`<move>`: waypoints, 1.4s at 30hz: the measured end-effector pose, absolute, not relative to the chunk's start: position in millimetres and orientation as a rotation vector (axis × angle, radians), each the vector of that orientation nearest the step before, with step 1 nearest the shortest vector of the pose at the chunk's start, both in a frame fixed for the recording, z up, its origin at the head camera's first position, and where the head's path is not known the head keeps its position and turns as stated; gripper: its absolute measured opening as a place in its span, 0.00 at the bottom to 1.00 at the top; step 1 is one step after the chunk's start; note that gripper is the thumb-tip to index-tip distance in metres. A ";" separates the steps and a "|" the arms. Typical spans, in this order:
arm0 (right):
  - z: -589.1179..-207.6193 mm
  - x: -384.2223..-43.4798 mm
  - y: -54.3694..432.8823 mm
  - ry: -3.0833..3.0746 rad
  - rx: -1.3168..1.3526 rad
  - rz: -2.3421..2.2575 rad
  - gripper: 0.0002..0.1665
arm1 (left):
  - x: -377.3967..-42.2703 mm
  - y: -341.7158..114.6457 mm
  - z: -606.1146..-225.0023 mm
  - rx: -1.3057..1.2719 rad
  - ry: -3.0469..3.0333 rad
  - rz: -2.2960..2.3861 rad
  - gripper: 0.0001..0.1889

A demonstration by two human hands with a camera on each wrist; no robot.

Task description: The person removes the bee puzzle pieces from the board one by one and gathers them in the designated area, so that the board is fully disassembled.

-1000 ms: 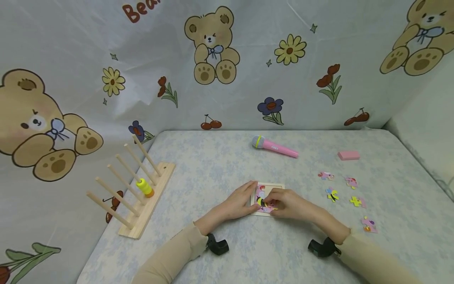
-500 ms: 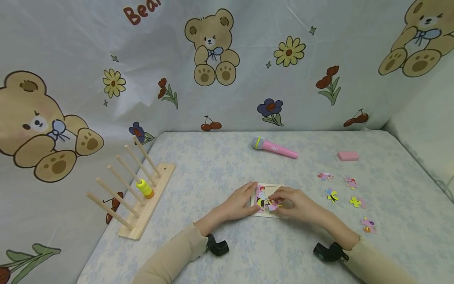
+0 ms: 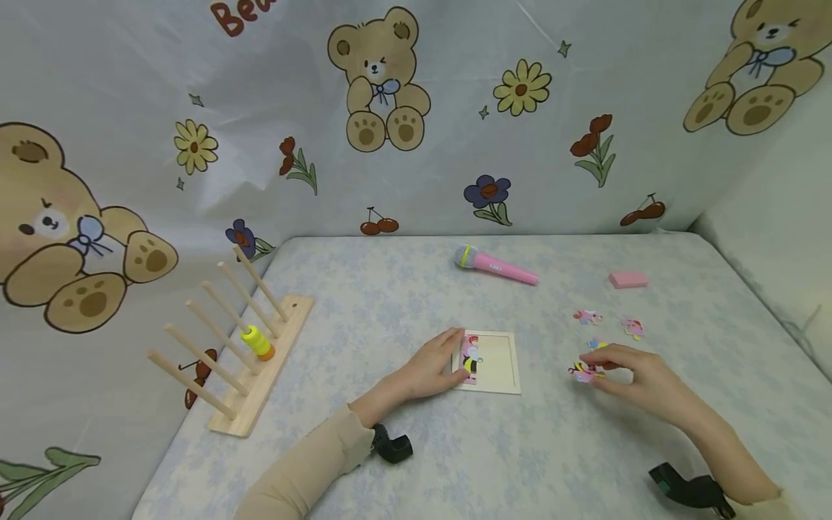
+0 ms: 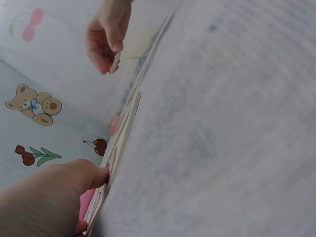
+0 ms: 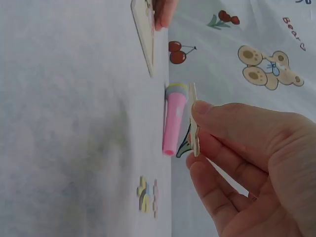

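Note:
A shallow wooden puzzle tray (image 3: 500,365) lies mid-table, with joined pink and yellow puzzle pieces (image 3: 470,360) along its left side. My left hand (image 3: 425,370) holds the tray by its left edge. In the left wrist view, the thumb (image 4: 94,174) presses at that edge. Off to the tray's right, my right hand (image 3: 640,379) pinches a pink puzzle piece with a bee print (image 3: 581,373) between thumb and fingers. The right wrist view shows this held piece (image 5: 194,123) edge-on. Behind the right fingers, a yellow-and-blue puzzle piece (image 3: 596,343) is partly hidden.
Two more loose pieces, one pink (image 3: 588,318) and another pink and red (image 3: 633,329), lie beyond my right hand. A pink toy microphone (image 3: 497,266) and a pink block (image 3: 627,279) are farther back. On the left stands a wooden peg rack (image 3: 289,325) with yellow rings (image 3: 256,339).
My right hand has left the tray and moved right, carrying the piece with it. The tray's right part is now bare. My left hand keeps its place on the tray.

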State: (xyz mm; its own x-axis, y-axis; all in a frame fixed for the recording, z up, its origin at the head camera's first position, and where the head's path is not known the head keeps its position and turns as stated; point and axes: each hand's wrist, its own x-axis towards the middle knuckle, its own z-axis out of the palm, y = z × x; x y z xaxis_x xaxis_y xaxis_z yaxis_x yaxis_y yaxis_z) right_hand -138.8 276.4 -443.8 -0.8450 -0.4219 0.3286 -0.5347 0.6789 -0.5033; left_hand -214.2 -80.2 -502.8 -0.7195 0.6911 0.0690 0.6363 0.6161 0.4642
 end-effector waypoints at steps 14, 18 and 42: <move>-475.1 -128.7 299.2 -2.693 0.808 0.774 0.21 | -213.9 -79.7 -499.3 1.100 2.715 0.717 0.39; -465.5 -132.5 291.4 -2.730 0.746 0.737 0.21 | -214.0 -81.8 -497.6 1.072 2.705 0.721 0.40; -478.6 -212.8 121.4 -2.735 0.844 1.101 0.13 | -215.4 -84.5 -503.6 1.175 2.722 0.744 0.39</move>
State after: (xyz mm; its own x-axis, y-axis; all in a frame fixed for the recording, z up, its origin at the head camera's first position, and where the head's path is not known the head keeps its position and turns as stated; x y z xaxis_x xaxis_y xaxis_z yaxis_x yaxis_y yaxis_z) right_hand -212.8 121.4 -478.6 -0.8457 -0.4635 0.2643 -0.5174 0.5911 -0.6189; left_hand -215.4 -84.5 -503.6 -0.7014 0.7040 0.1114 0.6628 0.5868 0.4652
